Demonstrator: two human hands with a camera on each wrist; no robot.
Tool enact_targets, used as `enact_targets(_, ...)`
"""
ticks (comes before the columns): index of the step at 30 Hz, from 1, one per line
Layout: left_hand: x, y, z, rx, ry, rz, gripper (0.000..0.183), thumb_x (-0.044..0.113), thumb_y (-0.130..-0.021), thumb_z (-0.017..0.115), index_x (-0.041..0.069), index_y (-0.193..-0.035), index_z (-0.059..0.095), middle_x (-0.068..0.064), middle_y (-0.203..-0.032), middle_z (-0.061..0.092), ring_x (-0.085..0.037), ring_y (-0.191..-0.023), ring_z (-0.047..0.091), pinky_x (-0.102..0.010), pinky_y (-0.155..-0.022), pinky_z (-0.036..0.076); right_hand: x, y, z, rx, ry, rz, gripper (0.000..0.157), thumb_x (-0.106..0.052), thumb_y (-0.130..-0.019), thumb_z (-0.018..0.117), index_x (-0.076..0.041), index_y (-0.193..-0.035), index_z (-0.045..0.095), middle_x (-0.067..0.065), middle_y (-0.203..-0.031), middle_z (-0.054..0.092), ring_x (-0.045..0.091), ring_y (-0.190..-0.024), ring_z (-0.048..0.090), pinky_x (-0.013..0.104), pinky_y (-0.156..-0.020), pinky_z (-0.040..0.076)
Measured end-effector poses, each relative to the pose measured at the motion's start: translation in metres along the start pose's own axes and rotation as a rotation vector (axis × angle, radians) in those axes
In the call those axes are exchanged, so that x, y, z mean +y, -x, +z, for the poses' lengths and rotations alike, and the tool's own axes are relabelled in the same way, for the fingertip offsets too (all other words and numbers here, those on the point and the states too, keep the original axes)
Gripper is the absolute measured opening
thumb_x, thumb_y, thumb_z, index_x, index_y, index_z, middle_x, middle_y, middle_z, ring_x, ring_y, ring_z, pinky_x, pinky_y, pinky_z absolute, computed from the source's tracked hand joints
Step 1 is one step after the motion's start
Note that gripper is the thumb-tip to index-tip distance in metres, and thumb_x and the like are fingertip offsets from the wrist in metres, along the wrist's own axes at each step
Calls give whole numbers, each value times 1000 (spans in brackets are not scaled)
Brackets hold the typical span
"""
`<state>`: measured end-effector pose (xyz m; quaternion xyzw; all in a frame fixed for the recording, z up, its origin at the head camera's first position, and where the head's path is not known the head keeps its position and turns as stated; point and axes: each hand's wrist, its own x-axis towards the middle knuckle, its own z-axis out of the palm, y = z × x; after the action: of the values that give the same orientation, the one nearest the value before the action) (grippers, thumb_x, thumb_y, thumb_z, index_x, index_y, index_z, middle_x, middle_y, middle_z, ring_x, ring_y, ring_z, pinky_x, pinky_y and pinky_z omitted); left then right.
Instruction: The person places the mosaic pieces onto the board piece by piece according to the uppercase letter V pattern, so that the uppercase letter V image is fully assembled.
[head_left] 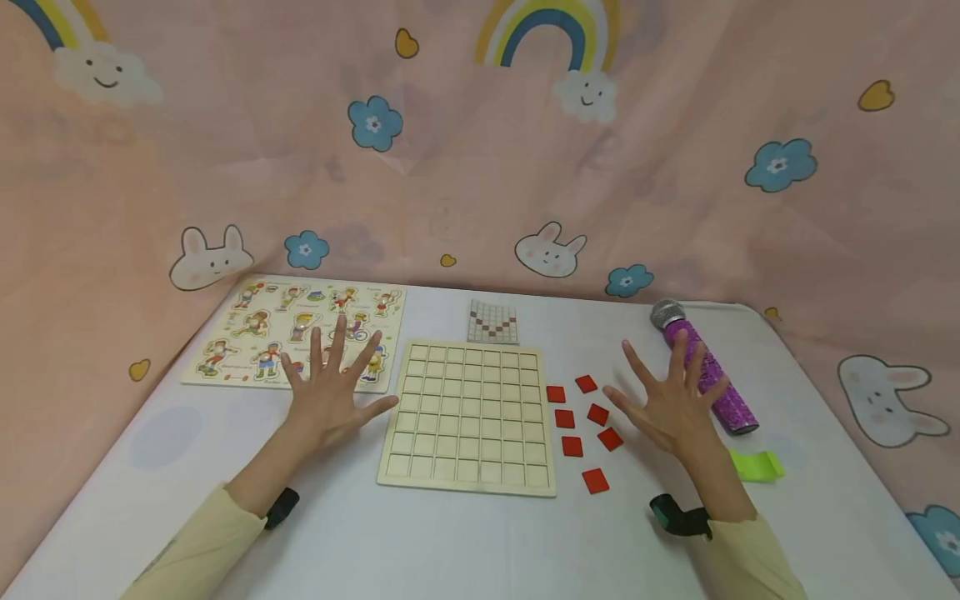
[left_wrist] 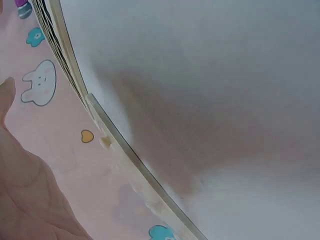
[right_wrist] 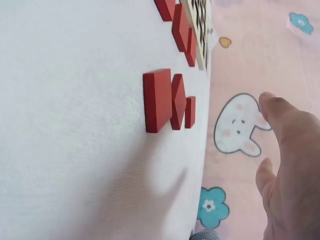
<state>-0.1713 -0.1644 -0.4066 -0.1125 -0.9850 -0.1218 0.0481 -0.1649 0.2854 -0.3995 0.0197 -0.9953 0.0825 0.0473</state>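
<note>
In the head view my left hand is held with fingers spread above the table, between a picture puzzle board and a wooden grid board. Its thumb tip overlaps the grid board's left edge. My right hand, fingers also spread, holds nothing and hovers right of several loose red square tiles. In the right wrist view the red tiles lie flat on the white surface, with the hand above them. The left wrist view shows part of the left palm beside the board edges.
A small pattern card with red squares lies behind the grid board. A purple glittery microphone rests at the right, overlapped by right fingertips. Near the right wrist is a bright green strip. A pink printed curtain hangs behind the table.
</note>
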Motion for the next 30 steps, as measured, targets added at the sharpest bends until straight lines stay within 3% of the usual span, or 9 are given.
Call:
enact_targets(7, 9, 17, 5, -20, 29, 93, 86, 66, -85, 51, 31, -154, 13, -10, -160, -13, -45, -142, -9, -76, -101, -2, -4, 6, 2, 9, 17, -63, 81, -69, -89, 37, -27, -154, 15, 22, -152, -29, 49, -136, -26, 82, -91, -9)
enact_targets(11, 17, 29, 8, -51, 177, 141, 80, 52, -89, 58, 31, -154, 17, -15, -160, 1, -48, -141, 8, -71, -103, 19, -3, 11, 9, 48, 43, -124, 80, -66, -88, 41, -28, -153, 16, 23, -155, -20, 46, -139, -21, 81, -96, -1)
enact_targets(13, 22, 34, 8, -92, 256, 150, 80, 47, -89, 63, 31, -153, 20, -15, -160, 6, -48, -140, 15, -68, -100, 30, -2, 13, 12, 76, 43, -157, 79, -64, -88, 44, -28, -153, 16, 24, -156, -14, 45, -141, -17, 80, -98, 4)
enact_targets(16, 28, 40, 5, -168, 344, 155, 82, 44, -84, 70, 29, -152, 27, -14, -159, 10, -44, -140, 21, -64, -96, 39, -1, 15, 17, 100, -1, -196, 78, -60, -89, 47, -30, -154, 15, 25, -157, -7, 45, -142, -11, 78, -100, 9)
enact_targets(22, 34, 46, 7, -257, 427, 182, 92, 39, -70, 84, 16, -147, 39, -20, -157, 16, -48, -135, 29, -63, -99, 36, -2, 15, 21, 71, -131, -216, 76, -50, -91, 52, -29, -154, 14, 23, -158, -6, 45, -142, -7, 75, -101, 13)
enact_targets(26, 36, 48, 8, -257, 447, 189, 98, 32, -64, 88, 1, -144, 39, -26, -153, 20, -48, -135, 30, -59, -103, 34, -3, 15, 22, 8, -215, -207, 74, -43, -93, 52, -28, -154, 12, 21, -158, -8, 44, -143, -8, 76, -99, 17)
enact_targets(30, 38, 47, 8, -238, 463, 157, 93, 21, -62, 90, -9, -136, 44, -27, -150, 27, -45, -134, 34, -50, -105, 35, -2, 12, 23, -58, -338, -212, 71, -36, -96, 51, -27, -155, 11, 17, -159, -10, 43, -143, -9, 79, -96, 14)
